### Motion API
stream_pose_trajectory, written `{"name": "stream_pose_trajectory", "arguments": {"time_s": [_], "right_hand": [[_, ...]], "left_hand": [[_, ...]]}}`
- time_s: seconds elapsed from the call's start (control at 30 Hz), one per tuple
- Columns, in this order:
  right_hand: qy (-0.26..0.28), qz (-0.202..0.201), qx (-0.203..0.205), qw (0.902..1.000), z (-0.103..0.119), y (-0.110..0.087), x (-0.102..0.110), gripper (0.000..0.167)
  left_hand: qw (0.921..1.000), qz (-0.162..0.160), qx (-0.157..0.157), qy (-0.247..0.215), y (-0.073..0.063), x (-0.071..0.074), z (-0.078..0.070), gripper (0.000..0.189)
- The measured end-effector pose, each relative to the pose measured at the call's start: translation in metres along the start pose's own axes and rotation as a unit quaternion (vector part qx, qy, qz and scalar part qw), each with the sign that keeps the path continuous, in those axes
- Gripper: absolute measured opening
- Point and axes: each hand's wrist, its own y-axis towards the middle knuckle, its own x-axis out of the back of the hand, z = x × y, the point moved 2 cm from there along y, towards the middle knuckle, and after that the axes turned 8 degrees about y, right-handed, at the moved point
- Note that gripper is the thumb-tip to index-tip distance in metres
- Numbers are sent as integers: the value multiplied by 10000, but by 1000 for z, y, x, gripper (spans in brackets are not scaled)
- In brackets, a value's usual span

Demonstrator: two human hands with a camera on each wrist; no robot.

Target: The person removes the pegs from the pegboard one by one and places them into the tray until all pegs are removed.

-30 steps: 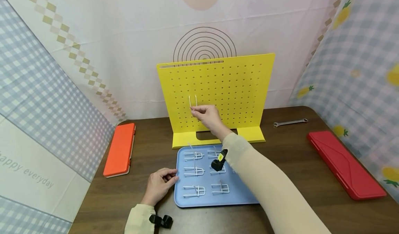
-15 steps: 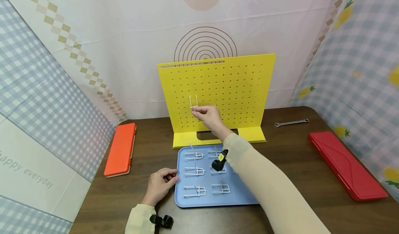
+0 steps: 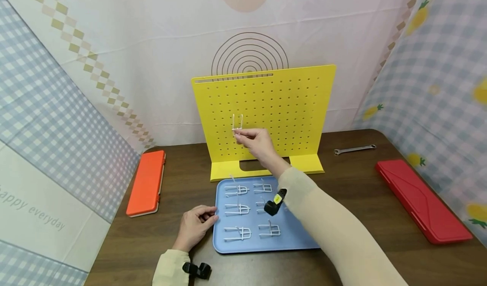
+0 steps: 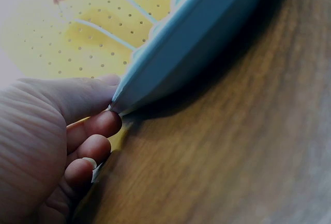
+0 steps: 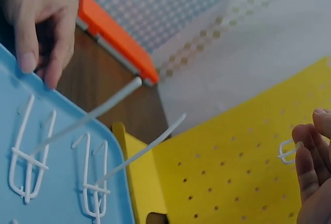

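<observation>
My right hand (image 3: 260,144) pinches a white wire pegboard hook (image 3: 233,122) between thumb and fingers. Its two prongs point up in front of the left-middle part of the yellow pegboard (image 3: 289,108); whether they touch the board cannot be told. In the right wrist view, fingers hide part of this hook (image 5: 282,152). My left hand (image 3: 193,227) pinches the left rim of the blue tray (image 3: 266,249), thumb on top, as the left wrist view shows on the tray's edge (image 4: 150,69). Several similar white hooks (image 3: 237,210) lie in rows on the tray, some hidden by my right arm.
An orange case (image 3: 146,183) lies at the left of the wooden table (image 3: 182,167). A combination wrench (image 3: 354,149) and a red case (image 3: 422,201) lie at the right. The pegboard stands on its yellow foot (image 3: 224,171) just behind the tray.
My right hand has shifted slightly right with the hook, whose prongs have risen a little. The right forearm has swung right, uncovering more of the tray. My left hand stays in place.
</observation>
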Motion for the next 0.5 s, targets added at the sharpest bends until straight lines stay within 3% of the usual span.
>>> {"name": "stream_pose_trajectory", "arguments": {"time_s": [0.2, 0.33, 0.5], "right_hand": [[-25, 5, 456, 9990, 22, -37, 14, 24], [-510, 180, 740, 9958, 36, -69, 33, 23], [-1301, 191, 1241, 9835, 46, -109, 68, 21]], "left_hand": [[10000, 0, 29, -15, 0, 0, 0, 20], [10000, -12, 56, 20, 1, 1, 0, 20], [10000, 22, 29, 48, 1, 1, 1, 20]]}}
